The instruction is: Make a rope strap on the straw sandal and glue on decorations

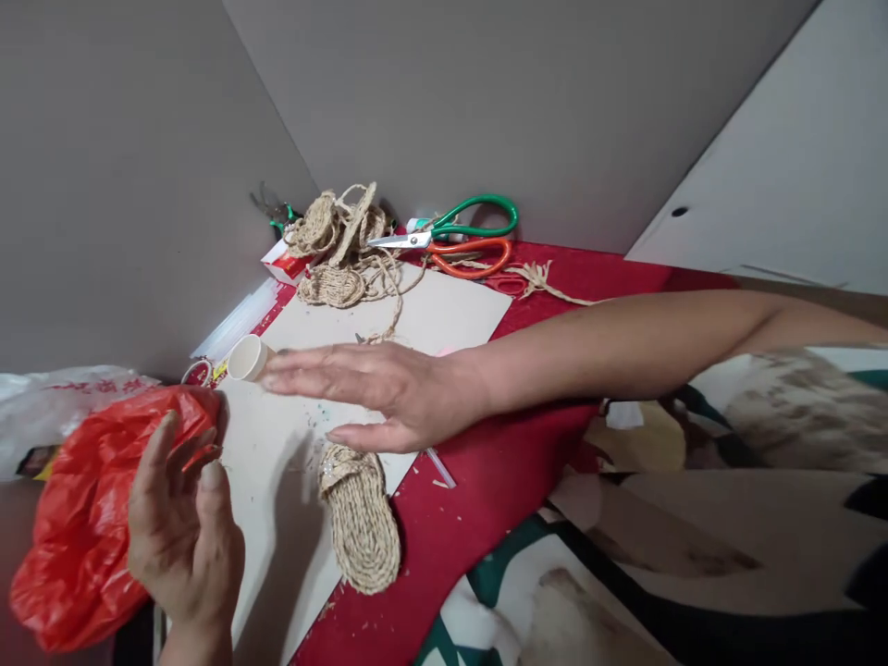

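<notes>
My right hand [367,393] reaches out flat over a white board [444,319], fingers stretched and together, holding nothing; its fingertips are just short of a small white cap [248,357]. A woven straw sole [361,520] lies on the board just below that hand. My left hand [184,532] is raised at the lower left, fingers loosely spread and empty, in front of a red plastic bag [83,527].
A heap of woven straw pieces and cord [339,245] lies at the back by the wall, with green-handled scissors [472,222] and orange-handled scissors [478,259] beside it. A red cloth [486,481] covers the surface. A white bag [55,407] sits at far left.
</notes>
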A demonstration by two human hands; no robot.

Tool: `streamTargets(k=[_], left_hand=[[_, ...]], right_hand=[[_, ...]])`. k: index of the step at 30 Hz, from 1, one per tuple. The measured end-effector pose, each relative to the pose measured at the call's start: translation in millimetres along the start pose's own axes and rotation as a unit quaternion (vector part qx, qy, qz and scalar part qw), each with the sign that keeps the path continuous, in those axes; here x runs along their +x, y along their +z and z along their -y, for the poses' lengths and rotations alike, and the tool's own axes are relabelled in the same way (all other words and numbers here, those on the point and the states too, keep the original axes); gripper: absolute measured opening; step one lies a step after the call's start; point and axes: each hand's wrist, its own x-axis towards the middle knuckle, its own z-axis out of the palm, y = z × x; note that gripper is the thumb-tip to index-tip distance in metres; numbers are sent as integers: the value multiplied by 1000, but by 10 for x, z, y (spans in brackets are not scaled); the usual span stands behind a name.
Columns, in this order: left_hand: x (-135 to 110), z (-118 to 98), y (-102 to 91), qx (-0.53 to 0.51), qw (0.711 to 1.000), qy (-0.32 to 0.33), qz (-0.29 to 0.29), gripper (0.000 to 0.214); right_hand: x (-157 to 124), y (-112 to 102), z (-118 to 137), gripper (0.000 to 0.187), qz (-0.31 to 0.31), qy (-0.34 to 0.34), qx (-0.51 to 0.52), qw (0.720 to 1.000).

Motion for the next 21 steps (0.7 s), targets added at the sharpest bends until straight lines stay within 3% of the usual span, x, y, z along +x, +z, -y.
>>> streamTargets(k=[3, 6, 10, 12, 14, 17, 21], left_hand=[[-18, -242, 27, -1, 996, 28, 80, 44], [-56, -347, 92, 15, 997, 33, 69, 29], [-97, -374, 155, -9, 1000, 2, 1, 16], [-109, -386, 162, -42, 998, -35, -25, 8], [-115, -414, 153, -82, 992, -84, -37, 4], [-107, -494, 119, -131, 980, -147, -30, 7], [-64, -619, 59, -163, 970, -182, -5, 12]], right_hand=[[-4, 50, 100, 47, 41, 24, 91, 995], [16, 51, 211, 49, 72, 97, 246, 962], [84, -8, 271, 57, 114, 191, 471, 854], [110, -27, 255, 59, 134, 199, 555, 797], [121, -32, 229, 57, 148, 188, 605, 760], [116, -29, 211, 52, 166, 175, 632, 737], [112, -35, 224, 55, 198, 164, 632, 731]])
